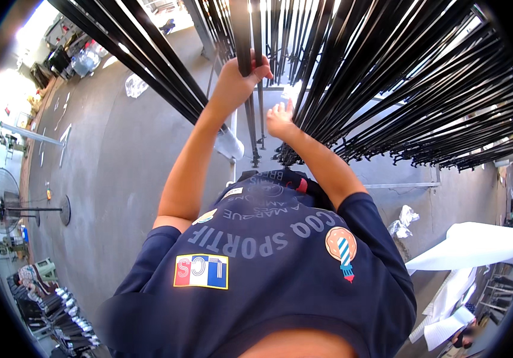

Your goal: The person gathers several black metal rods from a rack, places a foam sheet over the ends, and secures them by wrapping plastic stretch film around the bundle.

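Note:
Two long black metal tubes (251, 132) hang in front of me, their lower ends near my waist. My left hand (237, 83) is raised and closed around them, with the fingers wrapping past the far side. Lower and to the right, my right hand (280, 120) is beside the dense row of hanging black tubes (352, 71). Its fingers are bent, and a small crumpled piece of white material (292, 91) shows at their tips. That grip is partly hidden, and the material's exact kind is unclear.
More black tubes (143, 53) slant across the upper left. A white-wrapped frame post (229, 145) stands below my left forearm. On the left is a floor fan (2, 200). Crumpled clear plastic (404, 221) and a large white sheet (477, 246) lie to the right.

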